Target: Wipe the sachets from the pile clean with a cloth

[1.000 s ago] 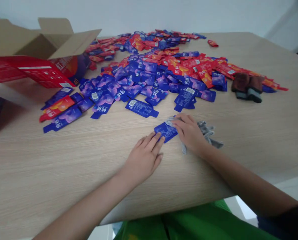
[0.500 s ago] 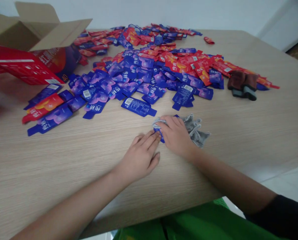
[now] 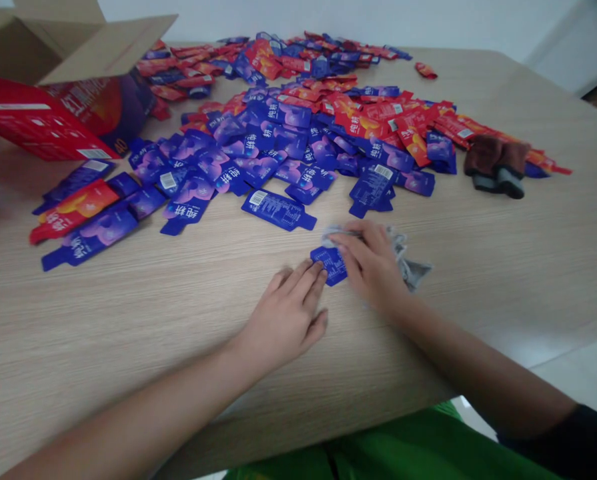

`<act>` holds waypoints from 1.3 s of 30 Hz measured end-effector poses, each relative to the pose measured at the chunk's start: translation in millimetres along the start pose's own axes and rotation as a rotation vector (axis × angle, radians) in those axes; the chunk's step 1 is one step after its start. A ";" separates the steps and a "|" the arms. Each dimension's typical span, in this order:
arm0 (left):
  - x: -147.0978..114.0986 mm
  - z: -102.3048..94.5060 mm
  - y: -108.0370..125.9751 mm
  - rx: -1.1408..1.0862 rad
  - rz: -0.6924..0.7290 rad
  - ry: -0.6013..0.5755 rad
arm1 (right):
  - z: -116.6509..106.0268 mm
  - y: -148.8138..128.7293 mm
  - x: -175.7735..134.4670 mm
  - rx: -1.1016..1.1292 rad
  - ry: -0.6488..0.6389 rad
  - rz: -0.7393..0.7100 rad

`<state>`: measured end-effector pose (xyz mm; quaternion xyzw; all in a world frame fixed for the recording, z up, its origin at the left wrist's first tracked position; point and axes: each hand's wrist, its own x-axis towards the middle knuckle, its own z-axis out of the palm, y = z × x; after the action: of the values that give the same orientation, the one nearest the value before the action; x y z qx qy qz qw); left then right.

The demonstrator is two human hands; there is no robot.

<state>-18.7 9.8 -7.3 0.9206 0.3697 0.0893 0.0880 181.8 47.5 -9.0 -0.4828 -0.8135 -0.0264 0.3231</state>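
A blue sachet [image 3: 334, 267] lies flat on the wooden table, its printed side up. My left hand [image 3: 291, 307] rests beside it, fingers stretched out with the tips pressing its left end. My right hand [image 3: 373, 267] is closed on a grey cloth [image 3: 414, 272], which it presses against the right part of the sachet. The right hand is slightly blurred, and it hides part of the sachet and cloth. Just beyond lies another blue sachet [image 3: 278, 210], barcode up.
Blue and red sachets [image 3: 283, 143] are heaped across the table's [image 3: 128, 333] back half. An open red cardboard box [image 3: 43, 120] stands at the left. A dark brown and grey fabric item [image 3: 495, 165] lies at the right, near a lone red sachet [image 3: 425, 71].
My right hand has slid to the right with the cloth, uncovering more of the blue sachet. My left fingertips stay on its end. The view has shifted slightly.
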 end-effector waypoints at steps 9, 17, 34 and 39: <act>0.7 0.1 -0.4 0.006 0.009 -0.020 | 2.9 32.5 -0.8 -0.002 -0.114 0.117; -1.0 -0.4 -0.2 0.000 0.016 -0.018 | -25.8 41.8 2.3 0.095 -0.058 0.326; -1.4 -2.9 4.3 0.004 -0.002 -0.026 | -40.6 52.7 -5.1 0.071 -0.210 0.362; 0.0 -4.9 5.8 0.017 -0.002 -0.029 | -26.4 6.1 8.9 0.181 -0.115 0.224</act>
<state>-16.0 6.2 -1.3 0.9222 0.3701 0.0726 0.0855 197.1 48.2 15.1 -0.5402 -0.7708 0.1108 0.3190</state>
